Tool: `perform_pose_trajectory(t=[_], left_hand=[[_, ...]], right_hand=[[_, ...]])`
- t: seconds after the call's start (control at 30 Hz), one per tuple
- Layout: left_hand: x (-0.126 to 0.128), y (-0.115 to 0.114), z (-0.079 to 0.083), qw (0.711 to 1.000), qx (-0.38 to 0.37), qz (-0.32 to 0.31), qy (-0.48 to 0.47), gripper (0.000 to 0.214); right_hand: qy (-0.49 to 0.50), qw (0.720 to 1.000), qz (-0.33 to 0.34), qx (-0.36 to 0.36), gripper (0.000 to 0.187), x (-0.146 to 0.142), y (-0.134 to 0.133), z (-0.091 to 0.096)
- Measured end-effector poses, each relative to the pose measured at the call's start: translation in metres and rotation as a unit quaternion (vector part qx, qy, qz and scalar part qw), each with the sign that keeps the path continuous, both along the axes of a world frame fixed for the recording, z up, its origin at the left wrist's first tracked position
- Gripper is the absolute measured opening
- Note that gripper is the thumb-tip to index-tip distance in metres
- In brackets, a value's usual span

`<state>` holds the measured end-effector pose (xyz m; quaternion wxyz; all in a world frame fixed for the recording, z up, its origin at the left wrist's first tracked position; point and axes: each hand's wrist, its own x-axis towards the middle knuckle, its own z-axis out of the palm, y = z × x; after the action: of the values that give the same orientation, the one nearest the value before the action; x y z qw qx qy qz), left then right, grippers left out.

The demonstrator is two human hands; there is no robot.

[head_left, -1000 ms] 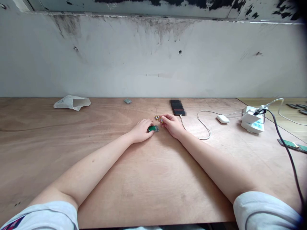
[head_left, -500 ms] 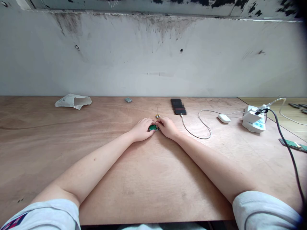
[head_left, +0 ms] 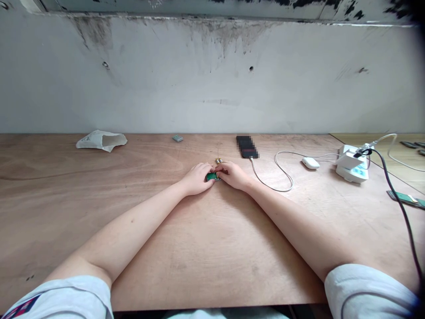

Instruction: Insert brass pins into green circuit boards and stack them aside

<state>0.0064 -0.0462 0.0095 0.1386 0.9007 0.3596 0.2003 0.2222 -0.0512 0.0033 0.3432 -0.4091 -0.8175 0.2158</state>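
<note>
Work area: a light-brown plywood bench top [head_left: 212,252] w/ lengthwise grain, set against a grey-white plaster wall [head_left: 212,93] w/ dark streaks. A paler wooden surface [head_left: 410,155] adjoins the bench at far R.

R side of bench: a white boxy power unit [head_left: 352,167] w/ a thick black cable [head_left: 399,208] running toward the lower R corner of the view. A thin white cable [head_left: 282,174] links the unit to a black rectangular phone-like slab [head_left: 247,147], partly blurred, near the rear edge of the bench. A small white oval device [head_left: 310,163] sits on the cable's route. A flat green strip [head_left: 405,199] lies near the bench's R edge.

L side: a crumpled white paper bag [head_left: 101,141] at the rear edge; a small grey rectangular block [head_left: 177,138] lies farther R.

Center: L hand [head_left: 197,179] and R hand [head_left: 233,175] are both narrow, fingers curled, meeting at a small green circuit board [head_left: 212,177] located btwn them on the bench. Both touch the board; grip firmness cannot be determined. Small gold cylindrical parts [head_left: 218,161] lie just beyond the R fingers, apart from the board.
</note>
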Motion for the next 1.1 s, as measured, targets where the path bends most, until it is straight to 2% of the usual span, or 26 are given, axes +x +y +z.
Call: perform_pose_trajectory(t=[0.2, 0.37, 0.57, 0.77, 0.9, 1.0, 1.03, 1.1], left_hand=[[-0.001, 0.0, -0.001, 1.0, -0.009, 0.005, -0.005, 0.027], [-0.002, 0.0, -0.001, 1.0, -0.01, 0.001, -0.014, 0.026], [-0.001, 0.002, -0.002, 1.0, -0.01, -0.008, -0.02, 0.027], [-0.001, 0.002, 0.002, 0.999, -0.007, -0.031, -0.031, 0.029], [-0.003, -0.002, 0.007, 0.996, -0.004, -0.084, -0.017, 0.034], [-0.007, -0.007, 0.01, 0.996, -0.008, -0.092, -0.018, 0.036], [-0.009, -0.007, 0.011, 0.996, -0.011, -0.085, -0.03, 0.035], [-0.012, -0.007, 0.011, 0.996, -0.015, -0.06, -0.068, 0.031]], right_hand=[[-0.024, 0.999, 0.032, 0.006, 0.017, 0.005, 0.002, 0.0], [-0.062, 0.996, 0.065, 0.022, 0.021, 0.011, -0.005, 0.007], [-0.207, 0.975, 0.022, 0.076, 0.037, 0.008, -0.025, 0.015], [-0.232, 0.967, -0.011, 0.107, 0.041, 0.003, -0.037, 0.017], [-0.187, 0.979, -0.026, 0.077, 0.033, 0.003, -0.045, 0.017], [-0.192, 0.981, -0.016, 0.037, 0.022, 0.01, -0.061, 0.019], [-0.199, 0.979, -0.014, 0.031, 0.022, 0.015, -0.069, 0.021], [-0.217, 0.976, -0.011, 0.023, 0.034, 0.031, -0.087, 0.027]])
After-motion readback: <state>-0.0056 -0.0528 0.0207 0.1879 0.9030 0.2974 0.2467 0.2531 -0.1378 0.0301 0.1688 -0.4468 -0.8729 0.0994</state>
